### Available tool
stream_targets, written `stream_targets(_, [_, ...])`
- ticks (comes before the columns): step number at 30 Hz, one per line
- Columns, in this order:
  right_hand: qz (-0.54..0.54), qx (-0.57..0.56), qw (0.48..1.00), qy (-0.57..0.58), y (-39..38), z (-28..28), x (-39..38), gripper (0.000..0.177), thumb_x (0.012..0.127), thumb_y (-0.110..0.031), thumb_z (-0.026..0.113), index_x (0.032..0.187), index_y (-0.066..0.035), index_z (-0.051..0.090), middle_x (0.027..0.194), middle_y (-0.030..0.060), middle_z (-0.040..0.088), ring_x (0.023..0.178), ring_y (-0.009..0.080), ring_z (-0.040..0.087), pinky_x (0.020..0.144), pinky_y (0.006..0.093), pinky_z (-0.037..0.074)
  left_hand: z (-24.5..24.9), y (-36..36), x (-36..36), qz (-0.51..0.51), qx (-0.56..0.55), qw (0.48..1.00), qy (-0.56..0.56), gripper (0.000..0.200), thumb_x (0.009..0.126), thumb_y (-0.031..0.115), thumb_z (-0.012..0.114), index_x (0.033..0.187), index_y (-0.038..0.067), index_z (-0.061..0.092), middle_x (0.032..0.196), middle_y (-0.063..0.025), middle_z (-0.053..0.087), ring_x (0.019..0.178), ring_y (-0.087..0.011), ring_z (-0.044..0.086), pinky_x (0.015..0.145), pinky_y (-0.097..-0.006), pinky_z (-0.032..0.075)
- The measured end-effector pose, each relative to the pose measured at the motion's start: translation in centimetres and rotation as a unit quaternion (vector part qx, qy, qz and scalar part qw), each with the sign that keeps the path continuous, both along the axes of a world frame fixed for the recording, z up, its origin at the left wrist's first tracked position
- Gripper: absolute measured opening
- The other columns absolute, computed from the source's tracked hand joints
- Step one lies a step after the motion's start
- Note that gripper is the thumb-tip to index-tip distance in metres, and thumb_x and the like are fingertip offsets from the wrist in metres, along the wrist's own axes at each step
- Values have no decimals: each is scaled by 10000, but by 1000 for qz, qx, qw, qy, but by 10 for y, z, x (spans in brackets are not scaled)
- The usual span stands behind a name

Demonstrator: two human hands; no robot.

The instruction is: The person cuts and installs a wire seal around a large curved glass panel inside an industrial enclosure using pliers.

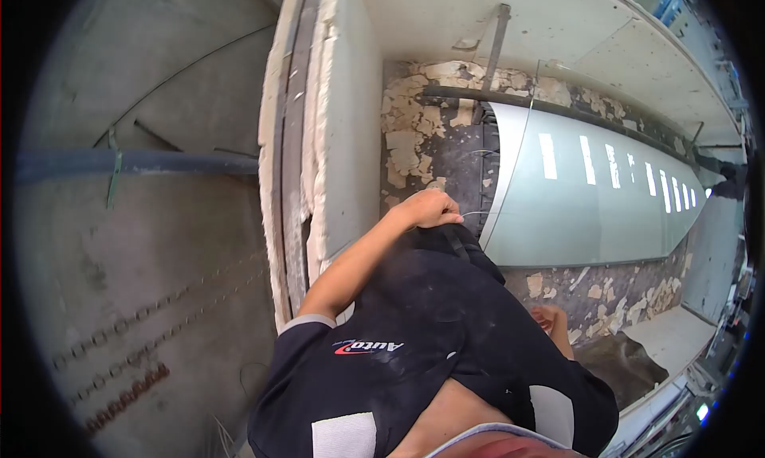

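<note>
My left hand (433, 209) is closed at the front of my dark clothing, its fingertips at the start of a thin pale wire (476, 213). What the fingers hold is too small to make out. Low on the other side of my body, my right hand (550, 318) is partly hidden by my dark shirt (430, 322), with its fingers curled. Beyond my hands lies a large greenish glass sheet (590, 203), with a white strip along its near end and bright light reflections on its surface.
A thick, chipped pale wall edge (319, 139) rises on my left. Flaking patches cover the dark floor (410, 139) around the glass. Chains (119, 326) and a grey pipe (183, 162) are at far left. A brown sheet (625, 364) lies at lower right.
</note>
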State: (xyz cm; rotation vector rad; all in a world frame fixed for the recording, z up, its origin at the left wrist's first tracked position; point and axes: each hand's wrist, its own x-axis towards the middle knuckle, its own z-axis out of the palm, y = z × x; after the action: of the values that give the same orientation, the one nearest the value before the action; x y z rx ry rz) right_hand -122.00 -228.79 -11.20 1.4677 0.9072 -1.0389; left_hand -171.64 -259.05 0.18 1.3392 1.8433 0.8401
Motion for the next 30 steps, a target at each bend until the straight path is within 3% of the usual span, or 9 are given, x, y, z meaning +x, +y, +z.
stream_targets(2, [174, 247, 941, 151, 45, -24, 0, 282, 817, -319, 554, 790, -48, 629, 764, 126, 651, 689, 251, 646, 569, 404, 489, -21, 22, -24, -87, -59, 994, 15, 378, 830, 439, 635, 848, 68, 709, 765, -144, 666, 752, -346, 630, 674, -434, 487])
stream_targets(3, [49, 330, 921, 199, 70, -34, -13, 356, 824, -366, 556, 787, -27, 654, 712, 148, 639, 772, 248, 655, 623, 406, 483, -23, 37, -34, -108, -94, 990, 20, 385, 817, 443, 642, 851, 66, 713, 776, -132, 672, 782, -335, 637, 693, -430, 492])
stream_targets(4, [174, 483, 824, 240, 74, -10, -62, 371, 848, -358, 557, 898, -4, 657, 792, 148, 662, 799, 240, 652, 694, 386, 494, -29, 52, -43, -152, -97, 983, 23, 377, 806, 433, 654, 847, 63, 713, 776, -134, 673, 788, -334, 640, 692, -431, 493])
stream_targets(7, [40, 535, 722, 437, 56, 47, -219, 361, 919, -312, 565, 1126, -21, 623, 995, 94, 672, 910, 166, 616, 808, 307, 472, -35, 94, -68, -227, -108, 968, 13, 346, 779, 398, 686, 843, 59, 713, 775, -141, 676, 801, -334, 647, 692, -432, 496])
stream_targets(13, [45, 177, 795, 578, -51, 53, -419, 379, 949, -322, 545, 1171, -24, 618, 1055, 101, 671, 1000, 149, 600, 906, 280, 433, -61, 170, -141, -250, -7, 962, -110, 361, 783, 371, 695, 935, 43, 706, 806, -154, 682, 764, -320, 661, 692, -404, 509])
stream_targets(14, [-18, 161, 787, 595, -57, 48, -435, 365, 952, -336, 537, 1069, -9, 651, 875, 78, 677, 827, 112, 604, 759, 261, 463, -58, 184, -164, -271, -46, 957, -97, 428, 801, 349, 700, 1092, 39, 656, 778, -130, 669, 703, -237, 659, 668, -353, 519])
stream_targets(18, [-52, 216, 833, 507, -45, 25, -447, 367, 949, -346, 540, 923, -7, 676, 677, 28, 613, 633, 76, 541, 582, 247, 421, -78, 209, -228, -280, -284, 810, -430, 549, 835, 331, 698, 1286, 85, 507, 846, -12, 554, 665, -94, 556, 597, -256, 498])
stream_targets(22, [-69, 239, 886, 392, -46, 58, -442, 401, 949, -358, 534, 806, -15, 683, 555, -5, 522, 516, 71, 467, 492, 248, 356, -111, 224, -234, -348, -389, 705, -480, 490, 884, 441, 609, 1212, 82, 549, 842, 9, 506, 649, -90, 493, 554, -246, 447])
stream_targets(30, [-190, 226, 934, 202, -114, 170, -407, 503, 937, -458, 526, 741, -9, 636, 585, 22, 557, 557, 94, 521, 543, 247, 394, -103, 275, -168, -567, -332, 650, -381, 461, 922, 512, 501, 1035, 89, 647, 832, -1, 569, 671, -130, 534, 576, -304, 468])
